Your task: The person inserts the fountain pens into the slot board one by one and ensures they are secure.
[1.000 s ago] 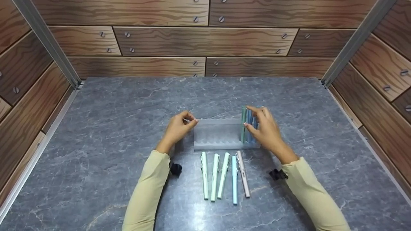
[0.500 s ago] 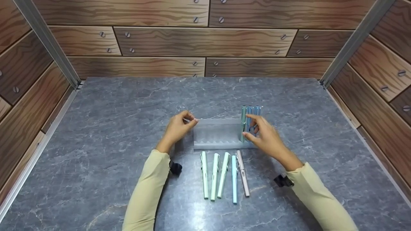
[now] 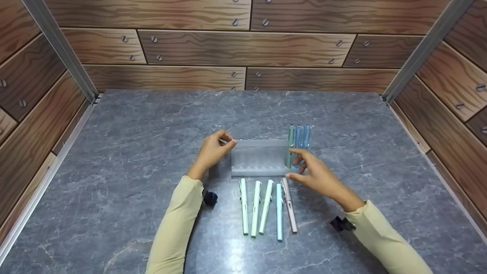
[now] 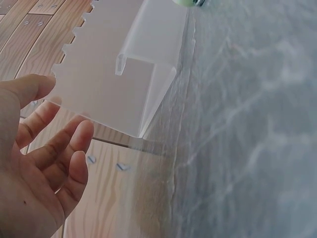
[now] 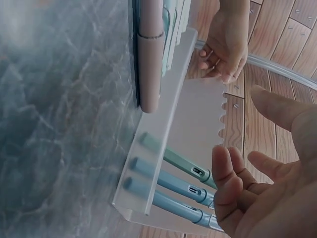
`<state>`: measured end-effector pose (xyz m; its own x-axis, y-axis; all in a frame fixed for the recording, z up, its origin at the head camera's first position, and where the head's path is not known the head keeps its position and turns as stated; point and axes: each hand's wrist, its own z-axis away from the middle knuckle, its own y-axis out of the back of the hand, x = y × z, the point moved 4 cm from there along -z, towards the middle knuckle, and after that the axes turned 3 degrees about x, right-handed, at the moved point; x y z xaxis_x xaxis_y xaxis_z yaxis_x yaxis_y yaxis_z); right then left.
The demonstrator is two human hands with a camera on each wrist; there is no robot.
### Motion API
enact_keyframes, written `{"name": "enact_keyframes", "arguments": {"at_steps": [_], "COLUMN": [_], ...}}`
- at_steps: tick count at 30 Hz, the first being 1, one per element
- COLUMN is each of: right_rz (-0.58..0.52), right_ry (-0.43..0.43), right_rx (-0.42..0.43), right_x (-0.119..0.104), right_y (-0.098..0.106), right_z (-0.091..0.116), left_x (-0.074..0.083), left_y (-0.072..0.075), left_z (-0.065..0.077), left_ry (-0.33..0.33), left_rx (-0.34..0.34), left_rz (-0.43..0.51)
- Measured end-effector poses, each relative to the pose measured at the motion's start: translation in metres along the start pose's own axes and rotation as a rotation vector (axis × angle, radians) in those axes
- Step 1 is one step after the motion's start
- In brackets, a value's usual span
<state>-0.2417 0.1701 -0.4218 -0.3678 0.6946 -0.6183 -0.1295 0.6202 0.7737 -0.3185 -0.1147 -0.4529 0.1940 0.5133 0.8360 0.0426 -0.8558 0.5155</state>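
A frosted clear pen rack (image 3: 258, 156) with a notched top edge stands upright on the table. My left hand (image 3: 214, 151) pinches its upper left corner between thumb and forefinger. In the rack's right end stand a dark green pen (image 3: 291, 137) and two blue pens (image 3: 299, 135), side by side. My right hand (image 3: 315, 172) hovers in front of them, its fingers spread and holding nothing. Before the rack lie three pale green pens (image 3: 255, 209), a light blue pen (image 3: 279, 213) and a mauve pen (image 3: 290, 207). The right wrist view shows the mauve pen (image 5: 151, 64) close up.
The grey marbled tabletop (image 3: 152, 125) runs back to a wood-patterned wall (image 3: 243, 47). Metal posts (image 3: 62, 53) rise at the far corners. A black camera sits at each wrist.
My right hand has drawn away from the tops of the standing pens, moving down and toward me. My left hand still holds the rack's corner. The view has shifted slightly.
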Motion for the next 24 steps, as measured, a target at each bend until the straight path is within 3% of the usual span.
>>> {"name": "enact_keyframes", "arguments": {"at_steps": [10, 20, 24], "right_rz": [-0.063, -0.082, -0.096], "right_ry": [-0.041, -0.107, -0.095], "right_rx": [-0.106, -0.264, -0.294], "right_x": [0.008, 0.013, 0.016], "right_y": [-0.009, -0.019, -0.022], "right_z": [0.008, 0.013, 0.014], "left_x": [0.002, 0.002, 0.002], "left_y": [0.000, 0.001, 0.000], "left_z": [0.000, 0.000, -0.001], "left_ry": [-0.008, 0.006, -0.003], "left_rx": [0.003, 0.001, 0.007], "left_rz": [-0.010, -0.009, -0.008]}}
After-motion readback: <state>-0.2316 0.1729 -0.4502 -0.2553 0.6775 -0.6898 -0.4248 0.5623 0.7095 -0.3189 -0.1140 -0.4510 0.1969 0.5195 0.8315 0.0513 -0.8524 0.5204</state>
